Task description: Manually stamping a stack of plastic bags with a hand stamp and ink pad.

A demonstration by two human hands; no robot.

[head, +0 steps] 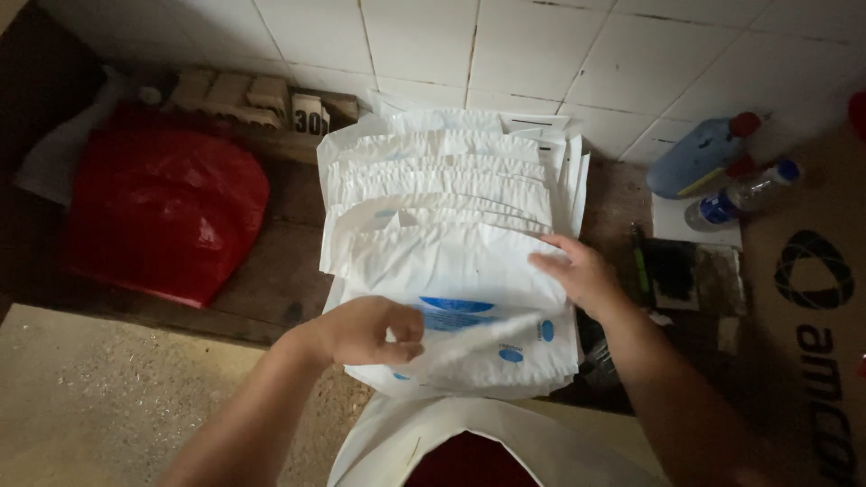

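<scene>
Left hand [365, 332]: pinching the blurred edge of the top white paper bag [460, 271], at 6 o'clock of the stack.
Right hand [582, 273]: lying flat, fingers spread, pressing that bag at 3 o'clock.
Stack of bags [442, 167]: leaning toward the tiled wall [541, 54] at 12 o'clock.
Red plastic bag [162, 212]: sitting at 9 o'clock.
Bottles [713, 167]: lying at 2 o'clock.
</scene>
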